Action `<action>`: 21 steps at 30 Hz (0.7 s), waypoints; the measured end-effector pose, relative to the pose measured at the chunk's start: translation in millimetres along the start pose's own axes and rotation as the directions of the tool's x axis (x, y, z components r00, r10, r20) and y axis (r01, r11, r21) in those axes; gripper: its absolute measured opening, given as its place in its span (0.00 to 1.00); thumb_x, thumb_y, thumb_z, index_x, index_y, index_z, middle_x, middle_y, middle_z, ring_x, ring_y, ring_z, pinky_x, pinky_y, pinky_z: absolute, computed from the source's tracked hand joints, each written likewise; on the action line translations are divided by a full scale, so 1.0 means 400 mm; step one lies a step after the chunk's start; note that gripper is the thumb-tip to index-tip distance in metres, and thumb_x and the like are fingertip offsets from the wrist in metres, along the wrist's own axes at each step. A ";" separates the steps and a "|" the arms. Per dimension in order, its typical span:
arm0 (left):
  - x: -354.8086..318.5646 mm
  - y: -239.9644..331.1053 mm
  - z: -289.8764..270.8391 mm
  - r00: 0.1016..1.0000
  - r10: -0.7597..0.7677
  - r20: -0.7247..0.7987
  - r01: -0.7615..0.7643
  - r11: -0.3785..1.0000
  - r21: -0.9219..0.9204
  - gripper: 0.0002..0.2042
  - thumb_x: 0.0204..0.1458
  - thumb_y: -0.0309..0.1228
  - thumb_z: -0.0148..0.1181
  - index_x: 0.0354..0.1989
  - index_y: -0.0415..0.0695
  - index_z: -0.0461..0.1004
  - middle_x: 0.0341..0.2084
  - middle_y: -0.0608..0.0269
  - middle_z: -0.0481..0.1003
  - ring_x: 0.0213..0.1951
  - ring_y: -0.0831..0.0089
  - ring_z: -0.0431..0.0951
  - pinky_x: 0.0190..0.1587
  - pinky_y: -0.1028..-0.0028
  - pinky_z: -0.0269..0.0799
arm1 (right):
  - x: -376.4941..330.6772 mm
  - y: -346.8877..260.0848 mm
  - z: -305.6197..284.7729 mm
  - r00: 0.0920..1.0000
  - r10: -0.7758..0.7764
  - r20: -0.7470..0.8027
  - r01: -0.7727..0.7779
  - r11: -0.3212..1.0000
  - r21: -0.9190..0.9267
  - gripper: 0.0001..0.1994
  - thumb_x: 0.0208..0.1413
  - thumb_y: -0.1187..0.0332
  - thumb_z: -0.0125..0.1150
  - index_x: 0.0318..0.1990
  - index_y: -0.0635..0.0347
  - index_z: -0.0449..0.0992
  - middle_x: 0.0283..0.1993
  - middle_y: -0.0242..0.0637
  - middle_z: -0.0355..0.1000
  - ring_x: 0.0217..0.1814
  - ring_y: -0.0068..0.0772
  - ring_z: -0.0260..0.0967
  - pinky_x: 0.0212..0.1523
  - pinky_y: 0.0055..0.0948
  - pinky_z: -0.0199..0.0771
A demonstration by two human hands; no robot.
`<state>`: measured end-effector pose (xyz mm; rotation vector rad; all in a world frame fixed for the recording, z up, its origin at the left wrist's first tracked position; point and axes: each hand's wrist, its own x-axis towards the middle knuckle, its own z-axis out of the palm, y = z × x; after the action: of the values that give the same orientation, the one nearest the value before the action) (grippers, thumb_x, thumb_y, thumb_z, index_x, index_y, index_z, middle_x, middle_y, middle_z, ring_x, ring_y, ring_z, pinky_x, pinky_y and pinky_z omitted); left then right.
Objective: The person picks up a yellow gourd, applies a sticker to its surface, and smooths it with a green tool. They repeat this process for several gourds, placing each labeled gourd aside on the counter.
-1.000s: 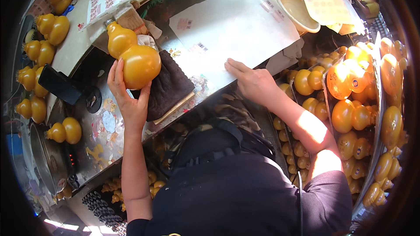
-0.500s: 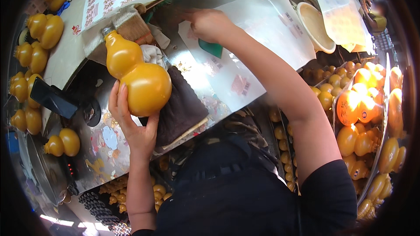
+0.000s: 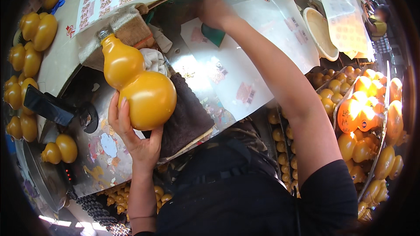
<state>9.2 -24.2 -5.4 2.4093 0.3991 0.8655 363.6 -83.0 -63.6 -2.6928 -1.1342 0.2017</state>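
Note:
My left hand (image 3: 138, 133) grips a large, glossy yellow gourd (image 3: 148, 100) by its wide lower bulb. The gourd is tilted, with its narrow, capped neck toward the far left. Beneath it lies a dark brown cloth pad (image 3: 188, 116). At the far side of the metal worktable, my right hand (image 3: 215, 12) is blurred and its fingertips are lost in shadow. Out from under that hand sticks a flat green piece like a scraper (image 3: 213, 35), seemingly held in the palm. Below it lies a white sheet (image 3: 267, 52) with small printed transfers.
A cardboard block (image 3: 127, 28) and a white rag (image 3: 154, 59) lie beyond the gourd. A phone (image 3: 48, 105) on a stand is at left, near several gourds (image 3: 43, 32). A pale oval basin (image 3: 321, 35) stands at right, above crates of gourds (image 3: 337, 85).
My right hand has moved farther away, and the green piece has moved with it. The gourd and my left hand sit slightly lower in view as the whole view shifts a little.

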 end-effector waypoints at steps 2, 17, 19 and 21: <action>0.000 -0.001 -0.002 1.000 -0.001 0.004 0.001 1.000 0.001 0.43 0.37 0.19 0.70 0.64 0.50 0.54 0.64 0.46 0.53 0.65 0.49 0.55 0.65 0.56 0.52 | 0.038 0.018 0.016 0.991 0.006 -0.134 -0.004 1.000 0.013 0.25 0.46 0.61 0.65 0.55 0.51 0.74 0.56 0.43 0.71 0.56 0.45 0.70 0.53 0.38 0.73; -0.009 -0.015 0.001 1.000 0.008 0.000 -0.008 1.000 -0.006 0.41 0.43 0.28 0.70 0.66 0.49 0.53 0.64 0.47 0.54 0.65 0.51 0.55 0.65 0.57 0.50 | 0.072 -0.032 -0.022 0.932 -0.232 -0.277 0.227 0.973 -0.051 0.23 0.44 0.59 0.70 0.49 0.53 0.77 0.50 0.41 0.74 0.51 0.44 0.71 0.53 0.39 0.71; -0.012 -0.016 0.000 1.000 0.005 0.001 -0.005 1.000 -0.002 0.41 0.43 0.27 0.70 0.66 0.50 0.53 0.64 0.47 0.54 0.65 0.51 0.55 0.65 0.57 0.50 | 0.068 -0.044 -0.024 0.961 -0.196 -0.197 0.190 0.981 -0.048 0.24 0.43 0.59 0.71 0.50 0.53 0.76 0.51 0.41 0.73 0.52 0.44 0.70 0.54 0.39 0.70; -0.011 -0.017 0.002 1.000 0.006 -0.006 -0.007 1.000 -0.017 0.41 0.43 0.26 0.70 0.66 0.50 0.53 0.64 0.48 0.54 0.65 0.52 0.55 0.65 0.57 0.50 | 0.060 -0.059 -0.042 0.970 -0.181 -0.160 0.173 0.983 -0.068 0.24 0.43 0.58 0.70 0.50 0.52 0.76 0.51 0.40 0.73 0.54 0.43 0.69 0.56 0.38 0.68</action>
<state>5.7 -20.8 -12.1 2.3939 0.3847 0.8757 367.8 -52.1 -42.5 -2.5766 -1.3352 -0.0803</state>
